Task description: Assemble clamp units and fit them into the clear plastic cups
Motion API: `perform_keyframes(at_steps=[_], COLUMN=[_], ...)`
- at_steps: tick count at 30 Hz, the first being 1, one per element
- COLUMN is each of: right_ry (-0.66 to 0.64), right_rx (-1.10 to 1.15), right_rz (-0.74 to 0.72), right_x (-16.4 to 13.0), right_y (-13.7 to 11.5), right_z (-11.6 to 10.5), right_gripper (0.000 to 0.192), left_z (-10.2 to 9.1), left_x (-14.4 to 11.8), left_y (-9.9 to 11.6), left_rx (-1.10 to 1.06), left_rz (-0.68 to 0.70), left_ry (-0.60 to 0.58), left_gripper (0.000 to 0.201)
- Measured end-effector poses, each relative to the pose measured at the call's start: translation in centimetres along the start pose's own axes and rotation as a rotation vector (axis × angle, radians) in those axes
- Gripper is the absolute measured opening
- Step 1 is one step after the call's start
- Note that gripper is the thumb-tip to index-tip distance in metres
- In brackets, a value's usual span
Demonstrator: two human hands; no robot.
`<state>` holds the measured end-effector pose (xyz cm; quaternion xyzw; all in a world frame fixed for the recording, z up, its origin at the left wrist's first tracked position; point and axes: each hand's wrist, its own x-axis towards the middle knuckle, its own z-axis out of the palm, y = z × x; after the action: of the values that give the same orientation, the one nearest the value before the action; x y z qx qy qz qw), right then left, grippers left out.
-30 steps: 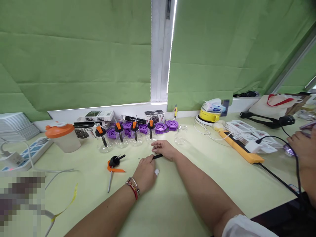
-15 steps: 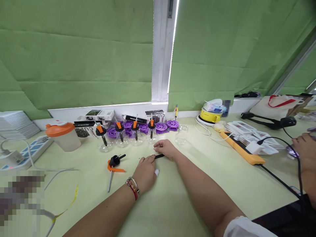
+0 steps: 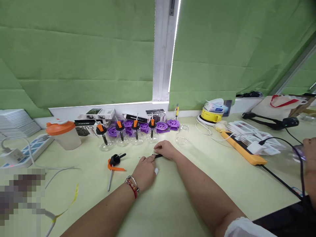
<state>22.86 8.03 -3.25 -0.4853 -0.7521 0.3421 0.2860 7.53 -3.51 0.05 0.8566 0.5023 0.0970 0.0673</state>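
Observation:
Low over the table, my left hand [image 3: 146,170] wears bracelets and has a white covering on its thumb. Its fingers are closed on one end of a short black rod [image 3: 158,156]. My right hand [image 3: 166,149] is just beyond, its fingertips pinched together; what they hold is too small to make out. The rod's other end disappears under that hand. To the left lies a black-and-orange lid piece [image 3: 115,160] with a metal rod. Several glass jars [image 3: 137,138] with black-and-orange tops stand behind my hands. A glass jar without a top [image 3: 182,135] is to their right.
Purple round holders [image 3: 161,126] and boxes [image 3: 98,114] line the wall. A shaker cup [image 3: 64,135] and white power strip [image 3: 37,148] stand left. On the right are an orange power strip [image 3: 243,148], white packs [image 3: 247,131] and another person's hand [image 3: 309,154].
My hands stay almost in place, still together at the black rod. The view shifts slightly. At the far right, the other person's hand has moved toward the edge.

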Motion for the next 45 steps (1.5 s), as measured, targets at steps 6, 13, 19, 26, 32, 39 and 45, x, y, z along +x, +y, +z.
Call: perform_keyframes(at_steps=[6,13,19,26,32,39,45], right_ry=[-0.006,0.023,0.028,0.085,0.168,0.246,0.116], right_rx=[-0.052,-0.083,-0.06,0.022,0.091,0.087,0.076], right_rz=[-0.014,-0.021,-0.024,0.006,0.051,0.007,-0.178], right_x=[0.0,0.0,0.0,-0.3,0.0,-0.6,-2.5], right_y=[0.1,0.2,0.1,0.0,0.3,-1.3,-4.7], right_z=[-0.1,0.2,0.2,0.2,0.5,0.5,2.1], right_gripper=[0.017,0.018,0.018,0.033,0.042,0.042,0.037], left_z=[0.3,0.2,0.5,-3.8,-7.5,-5.7,-4.2], left_x=[0.1,0.2,0.1,0.1,-2.3,-5.3,-5.6], left_y=[-0.3,-0.4,-0.5,-2.1,-7.2,-11.2,-11.5], left_rx=[0.016,0.026,0.045,0.196,0.326,0.02,-0.061], left_rz=[0.023,0.04,0.055,-0.081,-0.626,-0.696,-0.598], left_ry=[0.008,0.022,0.055,0.185,0.031,-0.099,-0.004], left_gripper=[0.027,0.025,0.022,0.025,0.04,0.035,0.036])
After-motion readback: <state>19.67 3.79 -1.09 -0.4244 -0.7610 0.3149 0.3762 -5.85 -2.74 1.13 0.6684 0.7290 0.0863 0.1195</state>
